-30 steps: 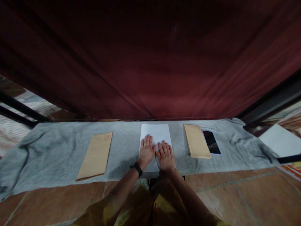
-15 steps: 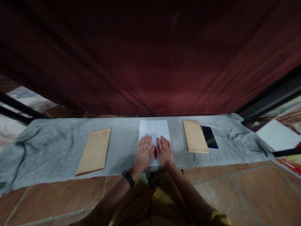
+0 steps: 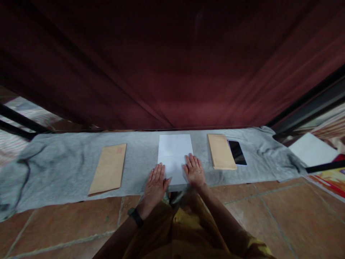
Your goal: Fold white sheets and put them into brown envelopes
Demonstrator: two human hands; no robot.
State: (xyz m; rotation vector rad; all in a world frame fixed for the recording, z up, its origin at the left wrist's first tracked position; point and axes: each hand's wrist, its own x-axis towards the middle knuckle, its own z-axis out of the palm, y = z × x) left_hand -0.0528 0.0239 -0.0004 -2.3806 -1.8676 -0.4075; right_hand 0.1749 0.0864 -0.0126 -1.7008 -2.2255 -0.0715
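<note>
A white sheet of paper (image 3: 175,151) lies flat on the grey cloth, with faint crease lines across it. My left hand (image 3: 155,183) rests at its lower left edge, fingers stretched out and thumb over the paper. On the lower right edge lies my right hand (image 3: 195,171), palm down with fingers spread. Neither hand grips anything. To the left is a stack of brown envelopes (image 3: 109,169). Another stack of brown envelopes (image 3: 221,151) sits to the right of my right hand.
A phone (image 3: 237,152) with a dark screen lies beside the right envelopes. Grey cloth (image 3: 142,151) covers the long narrow surface. Behind it hangs a dark red cloth (image 3: 172,90). A white sheet (image 3: 312,153) lies at far right, near dark bars. Tiled floor (image 3: 67,226) shows in front.
My hands have moved apart, from the middle of the paper out to its left and right edges. More of the paper's surface now shows.
</note>
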